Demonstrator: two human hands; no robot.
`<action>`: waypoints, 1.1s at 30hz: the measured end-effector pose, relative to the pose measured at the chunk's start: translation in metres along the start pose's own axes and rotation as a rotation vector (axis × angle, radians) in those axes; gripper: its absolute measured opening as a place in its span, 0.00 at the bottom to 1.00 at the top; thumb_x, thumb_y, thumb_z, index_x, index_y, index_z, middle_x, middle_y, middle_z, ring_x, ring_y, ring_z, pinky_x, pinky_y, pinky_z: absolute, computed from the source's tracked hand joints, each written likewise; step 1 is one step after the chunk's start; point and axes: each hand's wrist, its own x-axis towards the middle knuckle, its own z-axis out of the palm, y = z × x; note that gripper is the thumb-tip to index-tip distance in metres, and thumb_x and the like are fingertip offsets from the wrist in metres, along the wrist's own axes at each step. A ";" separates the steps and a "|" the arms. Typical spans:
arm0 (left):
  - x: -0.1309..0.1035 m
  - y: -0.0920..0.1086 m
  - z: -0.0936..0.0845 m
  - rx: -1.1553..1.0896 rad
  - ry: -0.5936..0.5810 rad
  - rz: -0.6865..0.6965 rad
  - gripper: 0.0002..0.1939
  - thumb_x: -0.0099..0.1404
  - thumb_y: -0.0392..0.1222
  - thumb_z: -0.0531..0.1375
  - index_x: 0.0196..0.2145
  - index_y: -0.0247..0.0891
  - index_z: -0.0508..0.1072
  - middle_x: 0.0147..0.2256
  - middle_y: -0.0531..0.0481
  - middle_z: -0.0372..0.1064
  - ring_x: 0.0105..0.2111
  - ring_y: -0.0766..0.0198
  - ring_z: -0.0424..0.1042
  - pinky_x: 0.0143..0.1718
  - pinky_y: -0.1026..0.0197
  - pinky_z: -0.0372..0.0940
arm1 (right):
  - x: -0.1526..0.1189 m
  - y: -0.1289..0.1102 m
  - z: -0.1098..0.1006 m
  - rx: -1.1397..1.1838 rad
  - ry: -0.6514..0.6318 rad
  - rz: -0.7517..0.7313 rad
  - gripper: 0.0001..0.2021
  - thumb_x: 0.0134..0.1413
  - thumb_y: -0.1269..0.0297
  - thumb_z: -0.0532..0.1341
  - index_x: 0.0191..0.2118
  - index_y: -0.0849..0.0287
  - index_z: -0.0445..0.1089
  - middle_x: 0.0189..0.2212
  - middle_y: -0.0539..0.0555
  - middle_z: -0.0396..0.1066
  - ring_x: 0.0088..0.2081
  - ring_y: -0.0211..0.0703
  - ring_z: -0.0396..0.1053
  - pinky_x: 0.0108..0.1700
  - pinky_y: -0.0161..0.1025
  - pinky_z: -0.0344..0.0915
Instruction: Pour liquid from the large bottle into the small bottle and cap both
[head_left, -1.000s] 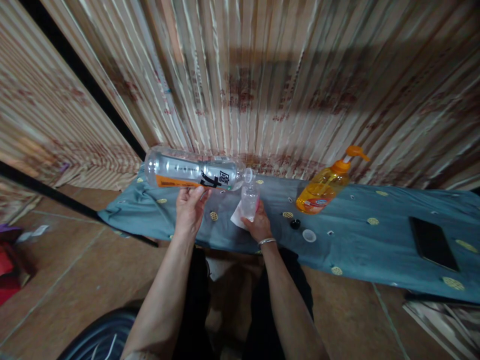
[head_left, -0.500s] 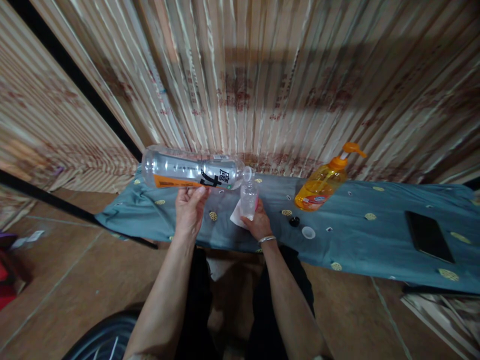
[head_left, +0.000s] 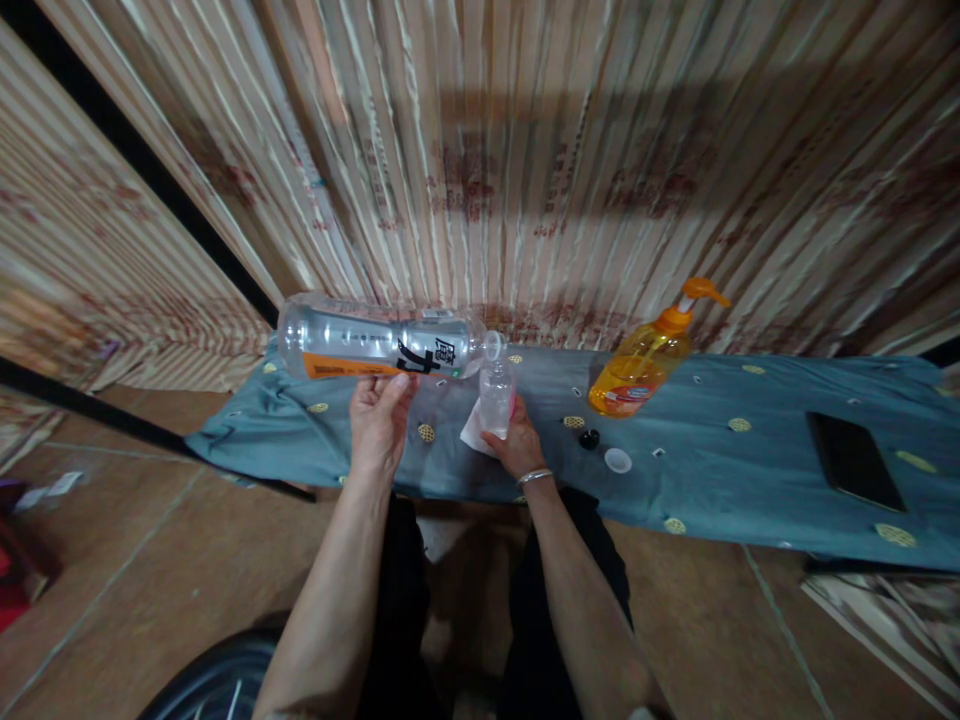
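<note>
My left hand (head_left: 380, 415) is closed around the underside of a large clear plastic bottle (head_left: 360, 338) with a silver and orange label. That bottle lies nearly level in the air, its uncapped mouth pointing right, at the top of a small clear bottle (head_left: 495, 395). My right hand (head_left: 517, 440) grips the small bottle, which stands roughly upright. Something white like a tissue (head_left: 474, 430) shows under or behind the small bottle, and a bit of pink shows by the right fingers. Whether liquid is passing between the bottles is too fine to tell.
On the blue-green cloth (head_left: 720, 480) stand an orange pump bottle (head_left: 637, 365), a small black cap (head_left: 589, 439), a white round lid (head_left: 618, 461) and a dark phone (head_left: 855, 460). A pleated curtain (head_left: 510, 170) hangs behind. Black poles (head_left: 150, 170) run along the left.
The view has shifted slightly. The large bottle's mouth and the small bottle keep the same place relative to each other, and both hands hold as before.
</note>
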 end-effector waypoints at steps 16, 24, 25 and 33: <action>-0.001 -0.003 0.003 -0.032 0.006 -0.045 0.23 0.41 0.40 0.76 0.34 0.40 0.72 0.29 0.58 0.73 0.31 0.69 0.74 0.43 0.59 0.71 | -0.001 -0.004 -0.001 0.028 0.009 0.024 0.46 0.46 0.66 0.70 0.67 0.63 0.45 0.58 0.70 0.66 0.57 0.56 0.69 0.57 0.51 0.66; 0.000 -0.005 0.003 -0.033 -0.009 -0.027 0.22 0.41 0.40 0.76 0.34 0.41 0.72 0.30 0.58 0.73 0.33 0.68 0.75 0.43 0.58 0.72 | -0.002 -0.006 -0.002 -0.006 -0.013 0.024 0.44 0.48 0.65 0.68 0.66 0.69 0.45 0.58 0.73 0.66 0.59 0.56 0.67 0.58 0.48 0.65; 0.000 -0.005 0.003 -0.030 -0.013 -0.026 0.22 0.42 0.40 0.76 0.34 0.41 0.72 0.30 0.58 0.73 0.33 0.67 0.75 0.44 0.58 0.72 | -0.001 -0.005 -0.002 -0.006 -0.016 0.023 0.44 0.48 0.65 0.68 0.66 0.70 0.45 0.58 0.73 0.65 0.59 0.56 0.67 0.58 0.48 0.64; -0.001 -0.007 0.003 -0.068 -0.006 -0.037 0.24 0.42 0.39 0.75 0.36 0.42 0.71 0.26 0.60 0.72 0.31 0.67 0.76 0.43 0.58 0.72 | -0.001 -0.005 -0.001 -0.009 0.008 0.011 0.46 0.47 0.66 0.69 0.67 0.64 0.44 0.58 0.69 0.67 0.58 0.54 0.68 0.57 0.48 0.66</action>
